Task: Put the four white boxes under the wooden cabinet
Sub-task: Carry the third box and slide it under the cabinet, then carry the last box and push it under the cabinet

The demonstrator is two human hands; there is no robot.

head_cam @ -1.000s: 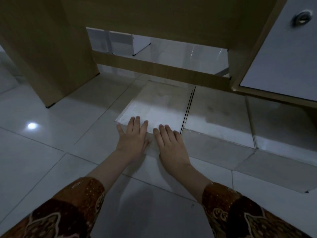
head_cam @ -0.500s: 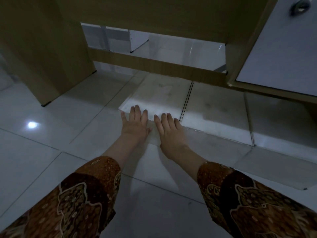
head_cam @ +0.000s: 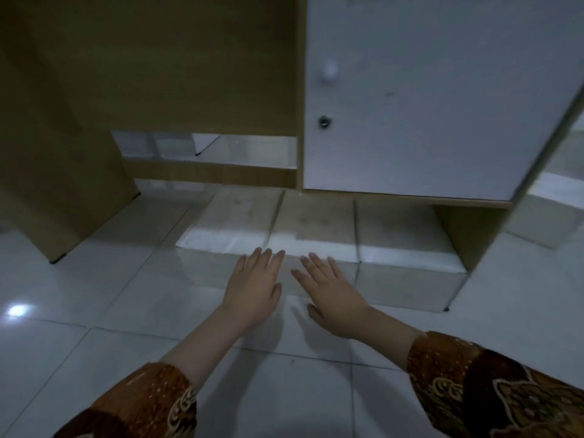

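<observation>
From the left, I see the left box [head_cam: 232, 224] with its front edge out past the wooden cabinet [head_cam: 177, 74], the middle box [head_cam: 313, 229] and right box [head_cam: 407, 245] in line beside it; a fourth I cannot make out. My left hand [head_cam: 252, 287] and right hand [head_cam: 331, 295] lie flat and spread, grasping nothing, fingertips [head_cam: 278, 255] at the seam between left and middle boxes. I'd push low and evenly with both palms, sliding the boxes straight back, since uneven pressure would likely skew them.
</observation>
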